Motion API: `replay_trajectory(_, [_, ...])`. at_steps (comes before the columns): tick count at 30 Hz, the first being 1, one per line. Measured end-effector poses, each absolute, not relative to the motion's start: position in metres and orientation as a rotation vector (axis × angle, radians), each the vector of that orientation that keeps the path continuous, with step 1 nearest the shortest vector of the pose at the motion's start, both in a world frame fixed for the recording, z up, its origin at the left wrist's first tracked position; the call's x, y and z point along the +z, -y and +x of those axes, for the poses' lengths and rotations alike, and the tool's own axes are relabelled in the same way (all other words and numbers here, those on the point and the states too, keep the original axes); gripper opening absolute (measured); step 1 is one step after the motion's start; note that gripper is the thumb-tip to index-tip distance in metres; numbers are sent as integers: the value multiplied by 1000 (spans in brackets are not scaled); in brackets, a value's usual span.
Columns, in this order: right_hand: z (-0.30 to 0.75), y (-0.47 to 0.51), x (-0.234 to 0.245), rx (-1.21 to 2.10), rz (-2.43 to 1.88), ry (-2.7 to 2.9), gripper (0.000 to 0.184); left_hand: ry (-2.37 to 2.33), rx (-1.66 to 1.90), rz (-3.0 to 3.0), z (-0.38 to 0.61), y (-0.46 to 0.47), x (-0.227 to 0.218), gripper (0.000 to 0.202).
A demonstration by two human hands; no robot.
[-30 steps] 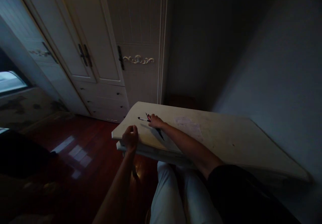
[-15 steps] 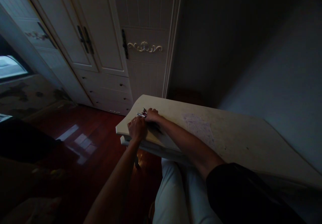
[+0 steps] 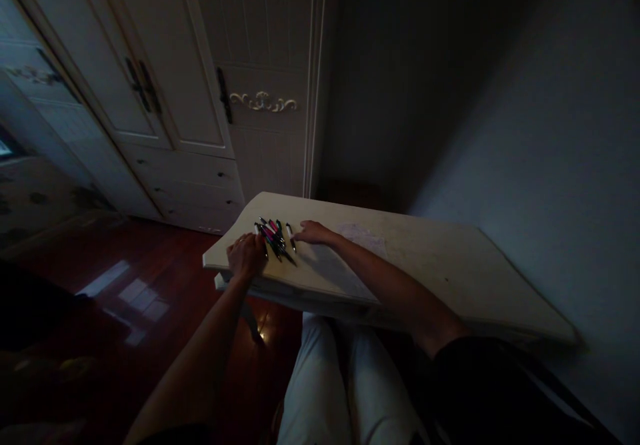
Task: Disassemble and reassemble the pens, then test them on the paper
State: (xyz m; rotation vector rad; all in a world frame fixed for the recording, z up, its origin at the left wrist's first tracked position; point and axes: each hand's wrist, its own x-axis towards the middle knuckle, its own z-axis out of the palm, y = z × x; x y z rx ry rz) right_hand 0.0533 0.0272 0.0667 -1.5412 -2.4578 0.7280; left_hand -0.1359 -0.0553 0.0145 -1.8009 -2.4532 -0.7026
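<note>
A loose pile of several pens (image 3: pixel 274 237), dark, white and pink, lies near the left end of the pale desk (image 3: pixel 425 258). My left hand (image 3: pixel 247 255) rests against the left side of the pile, fingers loosely bent beside a white-and-dark pen and a ring on one finger. Its fingertips are dim and partly hidden. On the other side, my right hand (image 3: pixel 313 233) lies low over the desk with fingers apart. Its fingertips touch or nearly touch a separate white-and-black pen (image 3: pixel 291 237) just right of the pile.
A purplish printed patch (image 3: pixel 363 237) marks the desktop beyond my right forearm. White wardrobe doors (image 3: pixel 265 145) and drawers (image 3: pixel 185 181) stand behind the desk. At right is a bare wall (image 3: pixel 560 165). Glossy red-brown floor (image 3: pixel 185 271) stretches to the left.
My hands have moved apart from around the bunched pens, the right hand going rightward. The pens now lie spread on the desk. The whole view has shifted slightly to the right.
</note>
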Motion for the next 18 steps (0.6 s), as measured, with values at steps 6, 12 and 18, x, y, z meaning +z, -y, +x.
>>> replay_trajectory(6, [160,-14,51,917,-1216,2257,43,2435,-720,-1759,-137,53,12,48])
replay_trajectory(12, [284,3,33,814,-1273,1835,30,2498,-660,-1751,-134,54,19,50])
replay_trajectory(18, [396,17,2,679,-1490,1351,27,2528,-636,-1728,-134,51,20,52])
